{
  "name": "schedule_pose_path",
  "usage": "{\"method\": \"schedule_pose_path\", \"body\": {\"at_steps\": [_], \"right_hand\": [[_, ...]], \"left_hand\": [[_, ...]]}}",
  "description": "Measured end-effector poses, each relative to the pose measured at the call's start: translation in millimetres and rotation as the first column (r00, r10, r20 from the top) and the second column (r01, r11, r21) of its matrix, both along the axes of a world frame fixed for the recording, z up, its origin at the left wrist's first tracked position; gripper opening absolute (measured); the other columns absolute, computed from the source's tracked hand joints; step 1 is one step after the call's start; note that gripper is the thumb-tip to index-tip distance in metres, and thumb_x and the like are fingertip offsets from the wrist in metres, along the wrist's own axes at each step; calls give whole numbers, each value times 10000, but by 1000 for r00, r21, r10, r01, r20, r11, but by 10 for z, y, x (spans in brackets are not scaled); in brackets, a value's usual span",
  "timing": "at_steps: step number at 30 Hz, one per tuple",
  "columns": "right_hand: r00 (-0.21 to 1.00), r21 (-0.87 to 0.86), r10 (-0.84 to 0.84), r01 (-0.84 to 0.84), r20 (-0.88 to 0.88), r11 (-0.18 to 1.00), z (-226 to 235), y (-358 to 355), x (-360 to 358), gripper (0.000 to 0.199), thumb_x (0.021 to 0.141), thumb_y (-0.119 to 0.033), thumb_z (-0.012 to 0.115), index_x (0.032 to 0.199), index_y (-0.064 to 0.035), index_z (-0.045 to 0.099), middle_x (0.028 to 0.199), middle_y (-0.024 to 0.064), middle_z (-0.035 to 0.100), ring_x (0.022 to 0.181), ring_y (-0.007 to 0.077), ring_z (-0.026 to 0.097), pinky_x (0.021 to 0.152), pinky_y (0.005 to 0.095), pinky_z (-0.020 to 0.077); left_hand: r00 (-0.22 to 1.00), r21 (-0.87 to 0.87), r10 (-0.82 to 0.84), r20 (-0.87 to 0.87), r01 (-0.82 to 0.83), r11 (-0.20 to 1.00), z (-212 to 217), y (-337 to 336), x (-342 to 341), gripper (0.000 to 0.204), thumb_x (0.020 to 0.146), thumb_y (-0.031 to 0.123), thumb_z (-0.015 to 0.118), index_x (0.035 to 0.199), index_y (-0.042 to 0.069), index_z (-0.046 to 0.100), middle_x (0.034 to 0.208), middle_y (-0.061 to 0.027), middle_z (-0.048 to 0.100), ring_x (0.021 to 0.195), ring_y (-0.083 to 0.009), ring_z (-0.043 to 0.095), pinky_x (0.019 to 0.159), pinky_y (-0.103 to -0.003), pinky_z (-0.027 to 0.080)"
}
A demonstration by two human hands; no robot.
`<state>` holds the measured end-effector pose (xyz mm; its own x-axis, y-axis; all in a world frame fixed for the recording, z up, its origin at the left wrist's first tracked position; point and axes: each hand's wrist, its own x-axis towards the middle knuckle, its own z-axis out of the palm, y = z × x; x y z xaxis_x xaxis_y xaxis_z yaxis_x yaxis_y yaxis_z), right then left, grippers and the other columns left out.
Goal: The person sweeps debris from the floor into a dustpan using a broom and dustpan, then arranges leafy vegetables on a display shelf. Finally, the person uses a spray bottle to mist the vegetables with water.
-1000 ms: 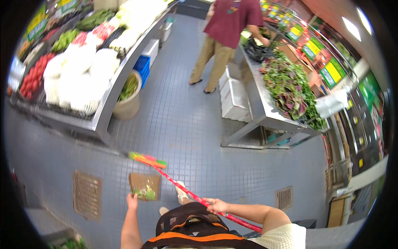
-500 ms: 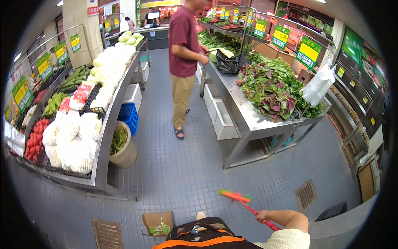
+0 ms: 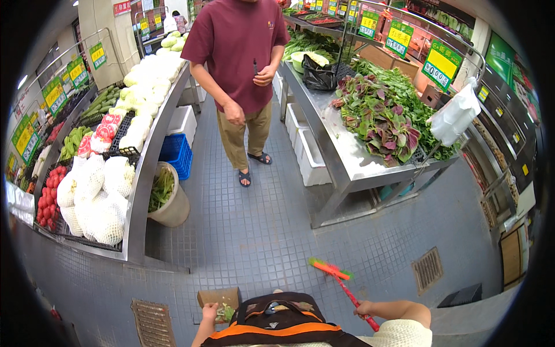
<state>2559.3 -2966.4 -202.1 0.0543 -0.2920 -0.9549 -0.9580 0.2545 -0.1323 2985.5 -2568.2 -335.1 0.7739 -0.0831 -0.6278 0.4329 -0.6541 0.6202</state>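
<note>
My right hand (image 3: 364, 309) is wrapped round the red handle of a broom (image 3: 348, 294). The broom's orange and green head (image 3: 330, 269) rests on the tiled floor ahead and to the right of me. My left hand (image 3: 210, 313) is closed beside a brown cardboard box (image 3: 228, 295); what it grips, if anything, is hidden. Green leafy scraps (image 3: 224, 314) lie in or by the box. A black bag with orange trim (image 3: 277, 315) is in front of my body and covers part of the box.
A person (image 3: 240, 63) in a maroon shirt stands in the aisle, holding a dark pen-like object. Vegetable stands (image 3: 136, 231) line the left, with a bin of greens (image 3: 171, 202) and a blue crate (image 3: 177, 156). A metal table (image 3: 352, 168) with leafy greens stands right. Floor drains (image 3: 428, 270) flank me.
My left hand has come into view beside the cardboard box. The broom is drawn slightly left and nearer upright. The person in maroon has turned toward me and come closer.
</note>
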Motion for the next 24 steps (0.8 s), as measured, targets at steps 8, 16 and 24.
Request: {"method": "schedule_pose_path", "body": {"at_steps": [8, 16, 24], "right_hand": [[990, 9, -121, 122, -79, 992, -115, 421, 158, 250, 771, -57, 574, 963, -38, 416, 529, 70, 473, 405, 163, 467, 349, 300, 386], [861, 60, -480, 495, -168, 867, -318, 1121, 146, 182, 822, -124, 568, 708, -33, 458, 510, 64, 460, 397, 164, 454, 361, 299, 397], [890, -147, -455, 445, -37, 883, 28, 1297, 76, 159, 784, -84, 606, 843, 49, 541, 544, 103, 516, 411, 177, 480, 370, 313, 415]], "left_hand": [[964, 400, 263, -43, -225, 889, -172, 867, 226, 620, 711, 196, 664, 1227, 3, 380, 1295, -204, 353, 1161, -360, 384, 938, -429, 363], [949, 215, 234, -212, -188, 958, -532, 1078, 265, 676, 730, 187, 644, 1266, -52, 308, 1236, -264, 406, 1148, -382, 404, 924, -424, 372], [915, -98, 87, -394, -136, 986, -690, 706, 220, 246, 802, 158, 517, 926, -53, 532, 830, -182, 585, 568, -247, 582, 484, -395, 445]]}}
